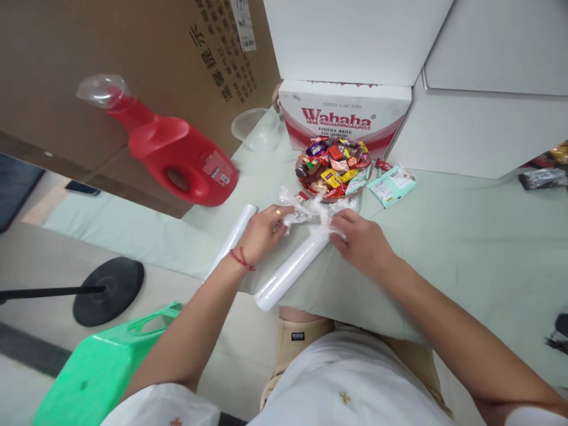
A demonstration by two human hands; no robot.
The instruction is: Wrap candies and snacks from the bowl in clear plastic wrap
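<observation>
Crumpled clear plastic film (318,214) stretches between my two hands. My left hand (265,232), with a ring and a red string bracelet, pinches its left side. At its right side, my right hand (362,241) has fingers closed on the same film. A white plastic-wrapped roll (290,273) lies slantwise below the film, its upper end close to my right fingers. Another white roll (234,236) is partly hidden behind my left forearm. Just beyond the film sits a round dish heaped with wrapped candies (335,168).
A Wahaha carton (346,115) stands behind the candies, near white boxes (465,130). A teal packet (392,186) lies to their right. On the left are a red jug (177,154), a clear plastic bowl (255,127), a large cardboard box (155,53) and a green stool (102,367).
</observation>
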